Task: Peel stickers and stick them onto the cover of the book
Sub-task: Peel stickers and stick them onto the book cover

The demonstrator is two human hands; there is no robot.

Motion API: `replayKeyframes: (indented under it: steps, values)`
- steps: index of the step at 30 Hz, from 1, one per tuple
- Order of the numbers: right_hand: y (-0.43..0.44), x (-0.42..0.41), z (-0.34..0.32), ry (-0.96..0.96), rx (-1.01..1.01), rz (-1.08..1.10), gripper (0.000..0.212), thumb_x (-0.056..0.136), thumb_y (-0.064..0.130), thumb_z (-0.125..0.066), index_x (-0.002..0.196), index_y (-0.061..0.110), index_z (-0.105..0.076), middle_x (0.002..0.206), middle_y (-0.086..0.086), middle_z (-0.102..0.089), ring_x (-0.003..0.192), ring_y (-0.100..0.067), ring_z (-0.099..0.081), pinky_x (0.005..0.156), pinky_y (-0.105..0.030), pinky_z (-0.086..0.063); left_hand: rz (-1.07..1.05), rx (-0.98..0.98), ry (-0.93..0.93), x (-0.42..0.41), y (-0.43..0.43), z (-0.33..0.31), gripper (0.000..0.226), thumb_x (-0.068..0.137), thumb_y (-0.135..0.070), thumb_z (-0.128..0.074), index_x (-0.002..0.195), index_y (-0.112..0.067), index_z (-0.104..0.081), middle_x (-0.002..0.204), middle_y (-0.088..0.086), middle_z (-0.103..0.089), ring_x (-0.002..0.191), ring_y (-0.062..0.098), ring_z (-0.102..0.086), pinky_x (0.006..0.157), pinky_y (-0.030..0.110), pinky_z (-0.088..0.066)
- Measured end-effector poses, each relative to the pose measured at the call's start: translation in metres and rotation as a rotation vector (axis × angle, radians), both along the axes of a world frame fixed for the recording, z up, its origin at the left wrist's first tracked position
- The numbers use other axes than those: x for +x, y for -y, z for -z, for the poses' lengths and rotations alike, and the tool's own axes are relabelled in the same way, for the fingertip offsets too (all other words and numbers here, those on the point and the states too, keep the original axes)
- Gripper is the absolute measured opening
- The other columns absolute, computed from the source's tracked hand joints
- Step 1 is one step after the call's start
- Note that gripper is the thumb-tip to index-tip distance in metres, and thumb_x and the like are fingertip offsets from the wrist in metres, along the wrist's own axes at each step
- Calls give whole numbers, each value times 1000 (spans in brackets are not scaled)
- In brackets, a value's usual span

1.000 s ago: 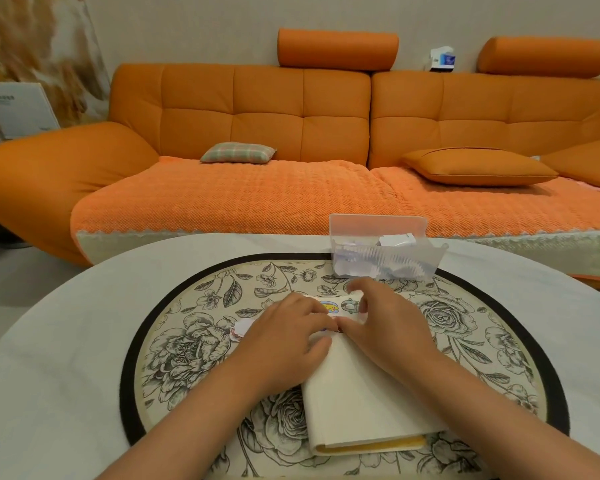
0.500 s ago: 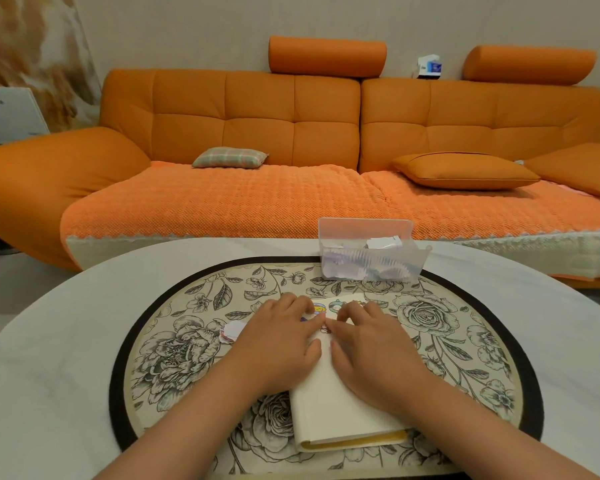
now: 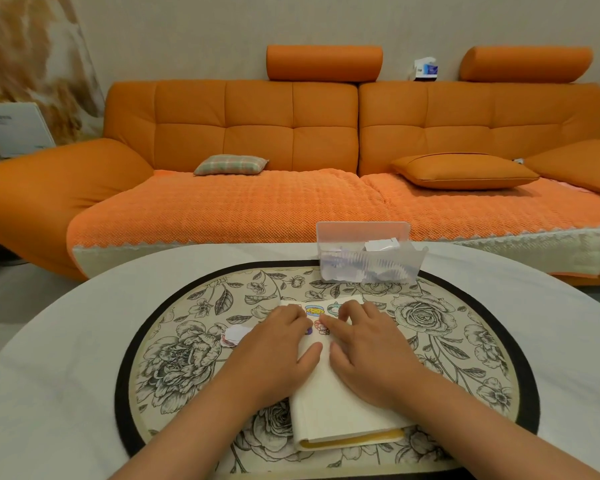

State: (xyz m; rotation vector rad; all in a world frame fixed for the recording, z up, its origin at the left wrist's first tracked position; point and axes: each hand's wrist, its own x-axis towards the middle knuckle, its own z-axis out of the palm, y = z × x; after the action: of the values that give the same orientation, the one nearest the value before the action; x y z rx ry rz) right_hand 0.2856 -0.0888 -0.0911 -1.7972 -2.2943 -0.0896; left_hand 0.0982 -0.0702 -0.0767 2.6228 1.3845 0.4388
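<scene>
From the head camera: one white round table point(image 3: 49, 375), carrying one round mat of black-and-cream flower print with a black rim point(image 3: 174, 358). In the middle of that mat lies one closed book with a cream cover and yellow page edges point(image 3: 340, 410), flat and slightly slanted.

On the far end of the cover, four small cartoon stickers close together: one yellow sticker point(image 3: 314, 310), one teal sticker point(image 3: 334, 308), one pink-red sticker point(image 3: 321, 328) and one purple sticker point(image 3: 308, 330), this last half hidden under fingers.

Two bare hands, side by side on the cover. Left hand point(image 3: 274, 351): palm down, fingers relaxed and gripping nothing, tips at the purple sticker. Right hand point(image 3: 368, 351): palm down, fingers laid out flat, index tip touching the pink-red sticker, holding nothing.

Just left of the left hand, on the mat: one scrap of white and pink paper point(image 3: 234, 336). Beyond the book, at the mat's far rim: one clear plastic box point(image 3: 368, 261) with white paper pieces inside, too jumbled to count.

Behind the table: one orange tufted sofa point(image 3: 257, 133) with two orange roll headrests point(image 3: 324, 63) point(image 3: 526, 64). On its seat, three cushions: one plaid cushion point(image 3: 231, 165) and two orange cushions point(image 3: 465, 171) point(image 3: 582, 164). On the sofa back, between the headrests: one small blue-and-white box point(image 3: 426, 68). At far left: one white board point(image 3: 14, 129), leaning.
</scene>
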Motion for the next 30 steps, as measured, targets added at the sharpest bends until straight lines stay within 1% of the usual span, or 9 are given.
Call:
replayKeyframes:
  steps: [2,4,9,13,16,19,22,26,30]
  values:
    - [1,0,1,13,10,-6,55,90,45,-29,136,30,-54,115,3,-52,102,-20,-46,84,-37,-43,-4,-17,-41,1,0,-3,46,99,-51,-38,133,-24,-56,134,-12,-44,127,3,-37,100,28,-43]
    - [2,0,1,26,8,-20,55,90,44,-29,137,29,-53,118,3,-53,104,-20,-46,85,-37,-43,-1,-24,-77,3,0,-7,45,102,-47,-39,140,-26,-52,137,-11,-43,130,5,-36,103,28,-39]
    - [1,0,0,49,-17,-35,57,88,44,-25,138,30,-51,126,2,-51,109,-22,-46,86,-39,-40,-3,7,-196,2,3,-9,73,88,-59,-9,145,-30,-45,140,-10,-37,134,10,-29,110,28,-28]
    - [0,-1,-2,71,-15,-30,59,86,44,-24,138,30,-49,126,2,-51,108,-23,-45,85,-41,-40,0,36,-224,0,6,-6,80,82,-60,-1,142,-28,-44,134,-10,-37,129,10,-29,109,29,-30]
    - [1,-1,-5,76,-32,-34,67,84,47,-15,140,29,-48,130,4,-48,115,-22,-44,90,-40,-38,-22,66,-267,3,8,-5,86,80,-60,3,147,-26,-39,140,-9,-37,133,12,-29,113,31,-26]
    - [5,-1,-5,66,-18,-25,65,85,48,-18,132,26,-57,126,3,-55,113,-22,-49,86,-40,-41,-57,69,-324,7,10,-5,93,78,-62,8,152,-23,-32,148,-6,-33,140,15,-24,117,35,-21]
    - [7,0,-3,55,-18,-17,59,87,47,-24,123,24,-64,123,3,-60,109,-22,-54,83,-40,-46,-61,75,-348,8,9,-4,96,76,-61,10,152,-19,-31,149,-5,-33,140,16,-24,116,35,-22]
    - [11,1,-8,44,-40,-20,66,86,50,-17,132,26,-58,130,6,-55,115,-20,-49,89,-38,-44,-29,73,-325,6,10,-7,87,82,-60,3,145,-20,-42,144,-7,-40,135,13,-29,111,31,-29]
    - [10,2,-9,41,-70,2,73,81,53,-8,142,32,-41,138,9,-43,122,-19,-38,98,-37,-36,-7,-67,-244,-5,10,-8,57,100,-56,-27,154,-38,-29,156,-11,-25,147,7,-10,118,34,-24]
